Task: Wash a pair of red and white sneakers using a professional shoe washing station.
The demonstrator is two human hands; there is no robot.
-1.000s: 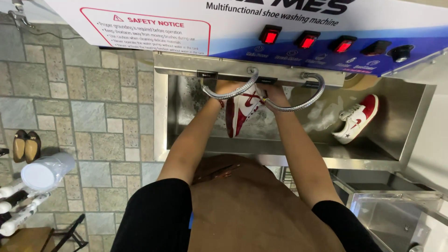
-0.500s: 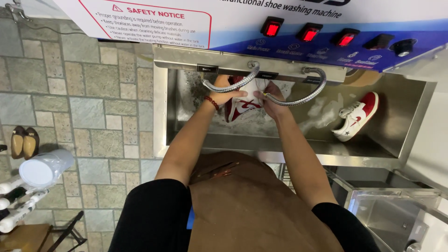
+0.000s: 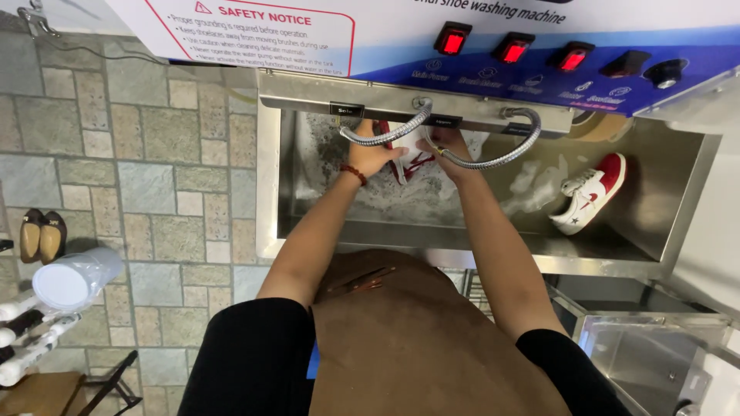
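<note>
Both hands have slid left under the hoses since a moment ago. The left hand (image 3: 374,156) and right hand (image 3: 445,146) grip a red-white shoe (image 3: 407,158), upper centre, in the sink (image 3: 462,250); scrubbing seems underway. Another shoe (image 3: 590,192) lies right.

Held sneaker (image 3: 407,158) mostly hidden, perhaps foam-covered.

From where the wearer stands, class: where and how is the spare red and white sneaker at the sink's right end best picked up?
Grip the red and white sneaker at its red heel, reaching from above-right with the right hand; the shoe leans heel-up against the sink wall, so its heel looks most exposed.
</note>
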